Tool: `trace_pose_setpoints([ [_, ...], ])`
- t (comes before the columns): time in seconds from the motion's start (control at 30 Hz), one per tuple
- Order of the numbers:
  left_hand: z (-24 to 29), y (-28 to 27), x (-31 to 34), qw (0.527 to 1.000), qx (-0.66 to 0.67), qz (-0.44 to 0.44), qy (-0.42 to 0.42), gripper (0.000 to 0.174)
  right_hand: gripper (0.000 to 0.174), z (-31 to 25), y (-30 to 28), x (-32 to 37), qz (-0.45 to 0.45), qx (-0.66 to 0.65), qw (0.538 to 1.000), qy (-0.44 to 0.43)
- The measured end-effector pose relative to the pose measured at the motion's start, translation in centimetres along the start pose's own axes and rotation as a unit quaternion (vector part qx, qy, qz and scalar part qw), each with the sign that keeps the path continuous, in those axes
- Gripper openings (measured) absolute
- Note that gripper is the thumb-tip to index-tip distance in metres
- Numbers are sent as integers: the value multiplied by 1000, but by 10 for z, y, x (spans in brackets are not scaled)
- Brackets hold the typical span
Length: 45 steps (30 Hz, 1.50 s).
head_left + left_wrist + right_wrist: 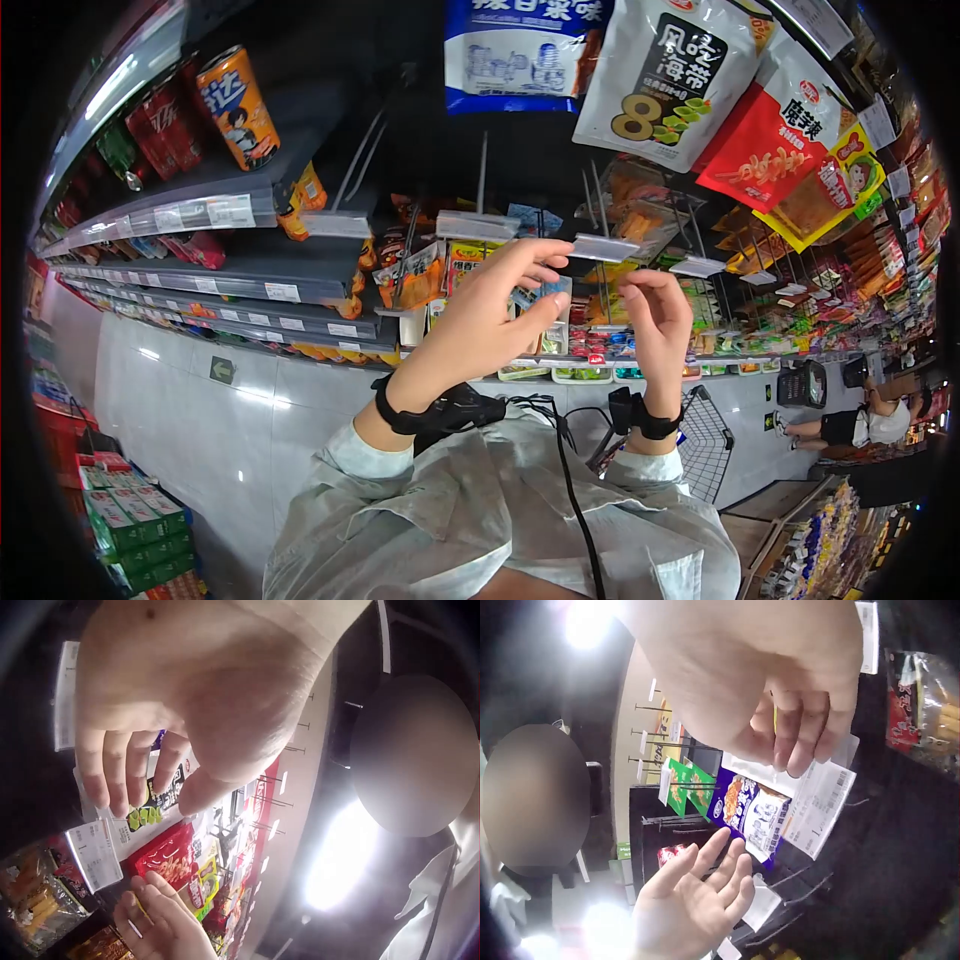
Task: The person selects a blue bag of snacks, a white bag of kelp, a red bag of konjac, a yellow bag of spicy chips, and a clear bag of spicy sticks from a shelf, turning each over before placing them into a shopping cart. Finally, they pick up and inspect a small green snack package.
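Note:
In the head view my left hand (495, 305) is raised before the snack rack, its fingers loosely bent and nothing held. The fingertips come close to a clear price-tag holder (603, 247). To the right of it my right hand (660, 325) hangs in the air, fingers softly curled, also without anything in them. Above both hands hang a grey-white snack bag (672, 85), a blue bag (520, 60), a red bag (765, 140) and a yellow-edged bag (828, 190). The right wrist view has the right fingers overlapping a paper price tag (819, 802).
Metal hooks (483, 180) stick out from the rack between the bags. Shelves at the left carry drink cans, among them an orange can (237, 108). A wire shopping cart (706, 445) stands behind at the right. Green boxes (135, 520) are stacked at the lower left.

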<state>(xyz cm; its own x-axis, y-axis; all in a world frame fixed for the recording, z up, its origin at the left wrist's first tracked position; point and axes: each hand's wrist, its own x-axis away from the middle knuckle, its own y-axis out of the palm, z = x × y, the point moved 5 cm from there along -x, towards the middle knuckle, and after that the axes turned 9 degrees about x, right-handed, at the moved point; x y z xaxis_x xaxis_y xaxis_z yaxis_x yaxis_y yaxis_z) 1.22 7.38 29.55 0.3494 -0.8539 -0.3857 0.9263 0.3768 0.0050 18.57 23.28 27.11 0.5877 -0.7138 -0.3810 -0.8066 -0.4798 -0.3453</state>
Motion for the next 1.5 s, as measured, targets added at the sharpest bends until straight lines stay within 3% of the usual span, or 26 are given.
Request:
trace_pose_setpoints([
  [0.13,3,9,-28,999,7,31,25,46,25,1,-17,-31,36,-40,998,-36],
  [0.17,7,13,-34,998,34,44,-14,48,29,-8,-19,-38,51,-48,997,-38],
  [0.27,11,17,-59,986,-48,99,124,49,45,-19,-23,-54,71,-70,993,-58],
  [0.43,19,28,-86,983,-52,116,136,67,69,-18,-25,-83,83,-80,990,-76],
  [0.57,8,23,-111,971,-94,162,148,74,73,-19,-26,-97,114,-129,982,-73],
  [0.7,-9,19,-131,980,8,165,114,78,77,-15,-26,-109,133,-144,978,-72],
  [0.9,-15,22,-138,983,78,154,56,61,72,-12,-20,-115,117,-215,967,-70],
  [1.0,-15,28,-146,986,120,99,57,45,69,-16,-16,-113,98,-236,965,-59],
  [1.03,-17,33,-148,984,125,104,76,32,68,-17,-15,-112,91,-241,965,-59],
  [1.13,-20,39,-151,990,81,91,67,28,66,-23,-14,-108,72,-234,968,-58],
  [1.17,-29,34,-153,988,30,122,90,19,66,-25,-13,-105,67,-228,969,-58],
  [1.27,-15,27,-140,986,-51,152,42,13,66,-27,-14,-99,85,-207,972,-66],
  [1.47,12,11,-111,969,54,186,151,13,66,-30,-14,-90,148,-110,978,-96],
  [1.5,18,9,-105,969,71,180,150,12,64,-41,-10,-86,126,-184,970,-95],
])
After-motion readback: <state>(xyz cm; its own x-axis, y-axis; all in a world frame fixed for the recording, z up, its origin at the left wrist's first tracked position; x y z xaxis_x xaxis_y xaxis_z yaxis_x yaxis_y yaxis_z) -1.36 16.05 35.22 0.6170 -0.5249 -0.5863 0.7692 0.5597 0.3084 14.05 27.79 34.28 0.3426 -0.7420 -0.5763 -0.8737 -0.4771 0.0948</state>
